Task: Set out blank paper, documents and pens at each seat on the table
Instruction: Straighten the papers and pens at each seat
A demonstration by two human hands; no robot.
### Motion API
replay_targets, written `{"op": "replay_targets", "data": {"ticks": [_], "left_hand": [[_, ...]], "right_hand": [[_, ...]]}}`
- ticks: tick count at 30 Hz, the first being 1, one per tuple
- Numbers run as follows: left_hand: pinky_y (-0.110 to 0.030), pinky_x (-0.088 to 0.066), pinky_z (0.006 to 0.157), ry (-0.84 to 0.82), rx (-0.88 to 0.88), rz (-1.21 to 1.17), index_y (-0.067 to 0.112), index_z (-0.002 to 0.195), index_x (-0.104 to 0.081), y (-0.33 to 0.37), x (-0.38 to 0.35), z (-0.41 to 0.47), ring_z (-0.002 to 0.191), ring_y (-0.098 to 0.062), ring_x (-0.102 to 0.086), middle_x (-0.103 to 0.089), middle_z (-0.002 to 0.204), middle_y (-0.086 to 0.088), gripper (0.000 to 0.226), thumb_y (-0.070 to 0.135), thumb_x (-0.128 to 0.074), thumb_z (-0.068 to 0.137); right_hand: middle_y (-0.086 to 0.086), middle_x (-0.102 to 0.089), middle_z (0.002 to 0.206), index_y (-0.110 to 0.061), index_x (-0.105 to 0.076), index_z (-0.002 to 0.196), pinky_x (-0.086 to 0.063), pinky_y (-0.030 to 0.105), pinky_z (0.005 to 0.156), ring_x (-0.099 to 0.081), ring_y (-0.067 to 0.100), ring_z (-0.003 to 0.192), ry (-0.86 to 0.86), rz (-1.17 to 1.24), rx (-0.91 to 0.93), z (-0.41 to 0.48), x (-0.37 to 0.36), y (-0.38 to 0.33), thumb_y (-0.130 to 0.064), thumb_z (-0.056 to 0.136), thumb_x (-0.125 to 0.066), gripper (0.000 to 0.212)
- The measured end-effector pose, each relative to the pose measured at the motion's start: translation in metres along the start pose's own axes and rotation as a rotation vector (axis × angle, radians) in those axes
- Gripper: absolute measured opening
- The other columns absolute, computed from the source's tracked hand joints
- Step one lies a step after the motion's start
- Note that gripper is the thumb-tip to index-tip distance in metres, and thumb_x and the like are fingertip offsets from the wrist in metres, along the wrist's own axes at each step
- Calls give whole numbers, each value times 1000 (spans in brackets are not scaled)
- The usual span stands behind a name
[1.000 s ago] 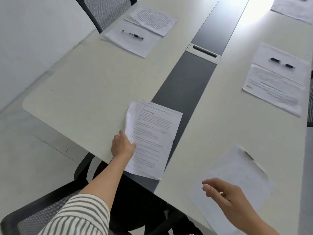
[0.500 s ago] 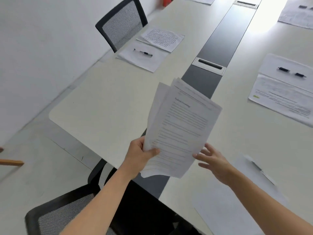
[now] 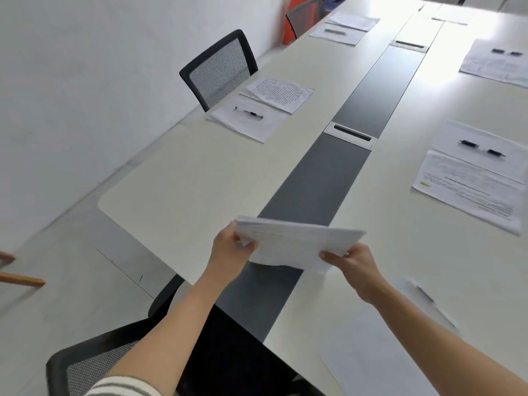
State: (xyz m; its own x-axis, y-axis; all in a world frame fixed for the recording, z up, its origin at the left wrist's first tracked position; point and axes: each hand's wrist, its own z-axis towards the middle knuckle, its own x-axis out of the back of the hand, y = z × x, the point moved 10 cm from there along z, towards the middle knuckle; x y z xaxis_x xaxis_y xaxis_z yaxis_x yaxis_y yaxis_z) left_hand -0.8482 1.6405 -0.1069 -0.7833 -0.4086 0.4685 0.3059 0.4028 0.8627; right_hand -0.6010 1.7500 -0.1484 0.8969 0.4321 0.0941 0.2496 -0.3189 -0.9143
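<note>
A thin stack of printed documents [image 3: 297, 244] hangs nearly flat above the near end of the table [image 3: 185, 181]. My left hand [image 3: 231, 247] grips its left edge and my right hand [image 3: 354, 261] pinches its right corner. Just right of my right arm a blank sheet [image 3: 371, 347] lies on the table with a pen [image 3: 425, 294] at its far edge. The seat at the left has a blank sheet with a black pen [image 3: 248, 112] and a printed document [image 3: 280, 92] beside it. The seat at the right holds a pen on blank paper [image 3: 483, 148] and a printed document [image 3: 468, 192].
A dark grey strip [image 3: 343, 155] with a cable slot runs down the table's middle. One mesh chair [image 3: 220, 70] stands at the left side, another [image 3: 94, 364] sits below my left arm. More paper sets lie at the far seats. A wooden piece [image 3: 20, 278] shows at the left edge.
The stack went from lying on the table under my left hand to being lifted upright, then tipped flat. My right hand moved in and took hold of its right corner.
</note>
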Motion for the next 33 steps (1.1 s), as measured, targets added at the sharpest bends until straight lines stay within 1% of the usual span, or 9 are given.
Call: {"op": "replay_targets", "data": {"ticks": [4, 6, 8, 10, 13, 17, 23, 29, 33], "left_hand": [[-12, -35, 51, -34, 19, 112, 10, 81, -52, -16, -22, -2, 67, -17, -46, -50, 66, 6, 11, 2, -55, 88], [-11, -36, 56, -37, 1, 127, 2, 84, -56, -15, -27, -2, 70, -18, -50, -57, 71, -4, 7, 5, -53, 90], [-24, -44, 63, -36, -30, 61, -4, 89, -58, -10, -27, 3, 74, -21, -55, -63, 82, -20, 13, 9, -54, 90], [-33, -51, 69, -45, -22, -77, 6, 95, -63, -10, -22, 8, 81, -21, -63, -69, 90, -14, 11, 14, -57, 90], [-35, -57, 82, -111, 91, -213, 17, 106, -61, -29, -19, 8, 97, -18, -67, -70, 105, -1, 14, 18, -62, 91], [-30, -57, 81, -140, 279, -249, 16, 104, -59, -76, -22, -9, 100, -21, -67, -68, 105, -3, 13, 8, -58, 93], [-29, -54, 60, 105, 390, 114, 15, 117, -54, -138, 28, -13, 81, -19, -64, -64, 97, -3, 27, 8, -54, 91], [-30, -47, 87, 29, 192, 615, 19, 130, -51, -147, 22, -19, 119, -18, -45, -45, 133, -2, 36, 20, -52, 94], [-34, -34, 109, -143, 88, 758, 23, 140, -43, -152, -14, -18, 137, -22, -29, -27, 152, -7, 48, 34, -52, 94]], "right_hand": [[2, -68, 94, -20, -65, 98, -50, 20, 67, -62, 16, 88, 10, -74, -44, -3, -3, 19, -3, 80, -76, 27], [0, -66, 92, -24, -65, 92, -50, 14, 63, -60, 14, 84, -2, -104, -28, -4, -9, 18, -6, 86, -70, 19], [2, -67, 92, -20, -66, 92, -55, 23, 70, -62, 17, 84, 10, -112, -2, -2, -12, 12, -9, 90, -67, 12], [6, -72, 91, -13, -70, 88, -58, 36, 75, -68, 21, 81, 20, -97, 3, 1, -14, 3, -10, 91, -65, 7], [9, -75, 92, -5, -71, 90, -60, 41, 76, -72, 27, 81, 38, 27, -73, 10, -19, 2, -12, 92, -64, 10], [13, -73, 97, -3, -67, 99, -58, 44, 79, -71, 30, 85, 75, 86, -264, 25, -38, 35, -11, 92, -63, 11], [12, -64, 107, -6, -56, 108, -52, 44, 87, -61, 32, 93, 187, 154, -567, 36, -79, 101, -9, 89, -64, 21], [11, -65, 114, -8, -57, 117, -53, 41, 90, -63, 32, 99, 226, 163, -638, 42, -107, 124, -14, 90, -66, 29], [8, -71, 99, -6, -64, 111, -60, 39, 74, -68, 25, 85, 20, -219, -548, 43, -96, 113, -30, 89, -68, 33]]}}
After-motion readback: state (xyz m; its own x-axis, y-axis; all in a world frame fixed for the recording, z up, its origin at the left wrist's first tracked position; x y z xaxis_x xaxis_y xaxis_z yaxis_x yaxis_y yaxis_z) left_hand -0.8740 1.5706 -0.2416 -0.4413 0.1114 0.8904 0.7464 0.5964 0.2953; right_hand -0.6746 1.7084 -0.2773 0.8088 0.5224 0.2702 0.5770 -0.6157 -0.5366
